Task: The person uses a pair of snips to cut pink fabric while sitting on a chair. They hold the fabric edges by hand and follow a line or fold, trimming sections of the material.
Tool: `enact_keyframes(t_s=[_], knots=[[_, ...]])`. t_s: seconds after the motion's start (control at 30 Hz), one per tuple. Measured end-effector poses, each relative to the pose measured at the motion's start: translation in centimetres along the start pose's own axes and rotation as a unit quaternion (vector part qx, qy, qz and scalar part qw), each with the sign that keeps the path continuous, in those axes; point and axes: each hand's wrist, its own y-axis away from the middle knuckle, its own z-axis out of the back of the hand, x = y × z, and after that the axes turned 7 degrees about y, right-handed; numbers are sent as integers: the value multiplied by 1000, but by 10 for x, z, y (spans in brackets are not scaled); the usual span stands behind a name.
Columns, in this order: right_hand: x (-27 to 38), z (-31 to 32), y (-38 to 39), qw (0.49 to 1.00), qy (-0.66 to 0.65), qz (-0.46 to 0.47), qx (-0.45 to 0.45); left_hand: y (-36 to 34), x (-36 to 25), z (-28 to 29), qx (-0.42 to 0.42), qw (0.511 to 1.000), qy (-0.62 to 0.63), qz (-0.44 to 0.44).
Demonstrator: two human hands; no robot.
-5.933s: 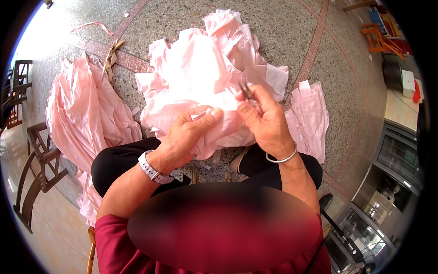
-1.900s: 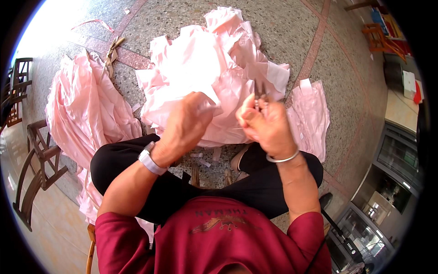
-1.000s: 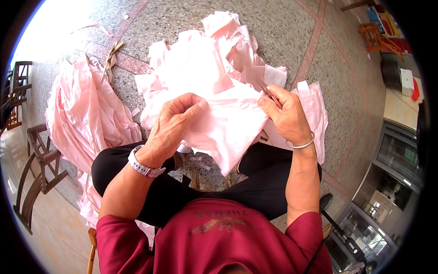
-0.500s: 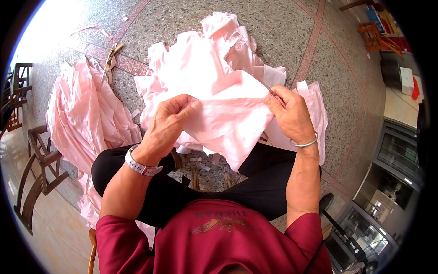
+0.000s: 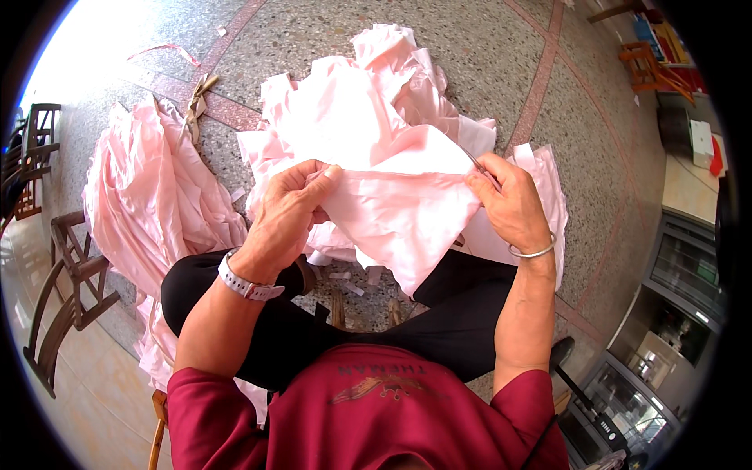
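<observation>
A piece of pink cloth (image 5: 399,211) is stretched between my hands, its upper edge fairly straight and a pointed corner hanging over my lap. My left hand (image 5: 288,205) pinches that edge between thumb and fingers. At the other end, my right hand (image 5: 513,205) is closed on the cloth edge. A slim metal tool (image 5: 474,161) also sticks out of the right hand; its kind is mostly hidden by the fingers. Behind the held piece lies a heap of pink cloth (image 5: 333,106) on the floor.
Another pink cloth pile (image 5: 157,184) lies to the left, beside a wooden chair (image 5: 82,270). Small scraps (image 5: 341,276) and a tan strip (image 5: 196,106) are on the speckled floor (image 5: 478,70). Glass-fronted cabinets (image 5: 681,258) stand at right.
My hands have drawn slightly apart, and the cloth's upper edge is straighter between them. Both keep their hold. The whole view has shifted a little.
</observation>
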Motion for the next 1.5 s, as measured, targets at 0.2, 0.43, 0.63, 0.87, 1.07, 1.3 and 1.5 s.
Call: enact_keyframes(t_s=[0.2, 0.43, 0.63, 0.87, 1.07, 1.3, 1.5], knots=[[-3, 0, 1, 1000, -18, 5, 4, 1, -3, -2, -16, 1000, -3, -12], [-3, 4, 2, 1000, -20, 6, 6, -2, -8, 1, -49, 991, -123, -16], [-1, 5, 4, 999, -27, 3, 34, -2, -4, -10, -14, 997, -76, -5], [-3, -1, 4, 999, -33, 10, 1, -3, 2, -19, 40, 991, -124, 43], [24, -20, 13, 969, -242, 6, 41, -1, 10, -16, 26, 999, -19, 44], [47, -44, 23, 951, -233, -18, 202, 0, 8, -20, 46, 997, 20, 52], [47, -40, 21, 944, -254, -34, 207, 0, 8, -15, 68, 993, 22, 89]])
